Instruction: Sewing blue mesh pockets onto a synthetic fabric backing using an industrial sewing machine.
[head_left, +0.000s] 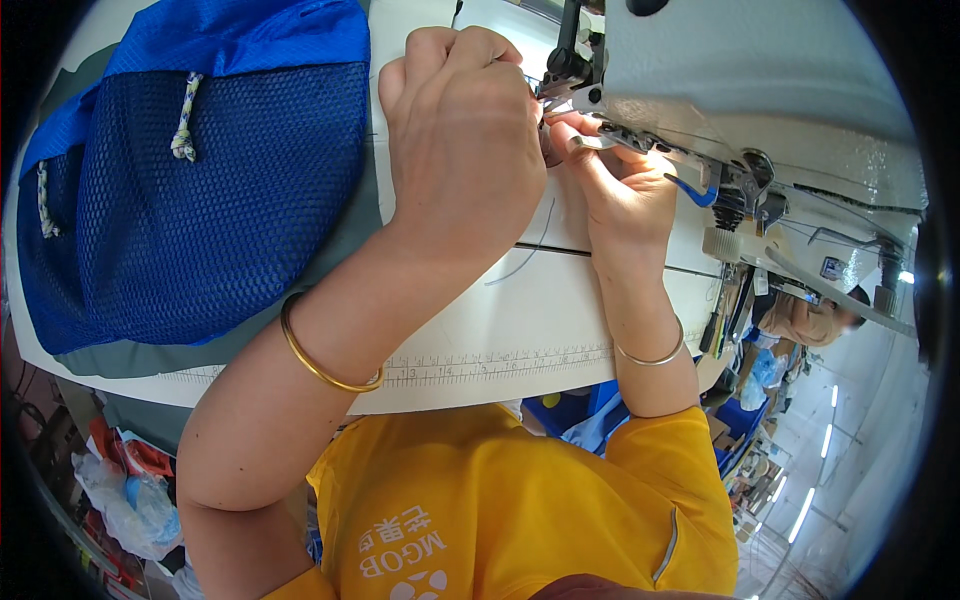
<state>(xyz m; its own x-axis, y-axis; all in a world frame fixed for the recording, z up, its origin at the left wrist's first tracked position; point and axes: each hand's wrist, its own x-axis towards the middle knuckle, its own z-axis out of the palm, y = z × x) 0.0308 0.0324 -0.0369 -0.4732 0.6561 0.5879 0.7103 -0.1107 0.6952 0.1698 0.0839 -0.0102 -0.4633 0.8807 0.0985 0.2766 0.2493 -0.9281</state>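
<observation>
nearest is the yellow shirt (520, 500). beyond, the blue bag (230, 200) lies on the table (560, 310), at left. the left hand (465, 140) is curled, the right hand (630, 185) narrowed, both at the sewing machine (760, 60); i cannot tell what either holds. far right, another person (805, 320).

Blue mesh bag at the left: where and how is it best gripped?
The blue mesh bag is probably best pinched at its right edge, coming from the right with the left hand: that edge faces the hand, and the fabric looks soft. Grey cloth lies beneath, so pinch only the blue.
</observation>
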